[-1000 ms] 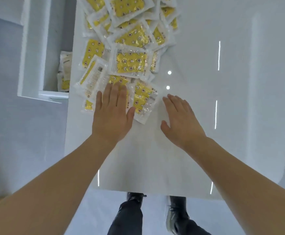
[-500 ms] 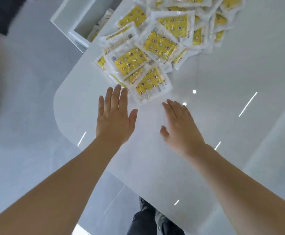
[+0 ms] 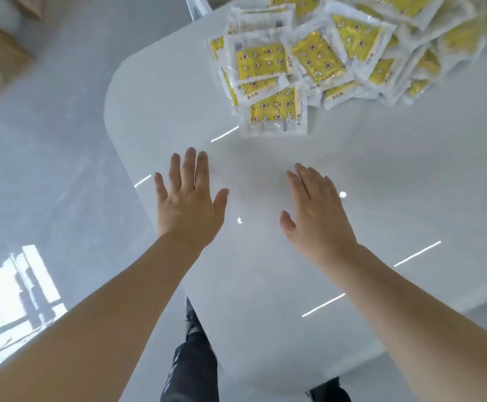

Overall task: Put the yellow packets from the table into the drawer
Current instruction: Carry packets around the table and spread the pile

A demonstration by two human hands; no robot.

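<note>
Packets (image 3: 323,53) lie heaped in the upper right of the frame on a glossy white surface (image 3: 265,271) with a rounded corner. Each is a clear-edged plastic sachet with a yellow panel printed in small dark and white motifs, and many overlap at different angles. The nearest packet (image 3: 275,113) sits flat at the lower edge of the heap, its yellow panel facing up and a clear strip along its near side. A white edge at the top of the frame, just left of the heap, may be the drawer, but I cannot tell.

Both hands hang over bare surface in the middle of the frame, well short of the heap. The left hand (image 3: 188,204) is palm down, fingers straight and slightly spread, thumb out to the right, near the surface's curved left edge. The right hand (image 3: 316,211) is palm down too, fingers together and pointing up-left, thumb tucked low. Both are empty and flat, touching no packet. Bare forearms run in from the lower corners.
</note>
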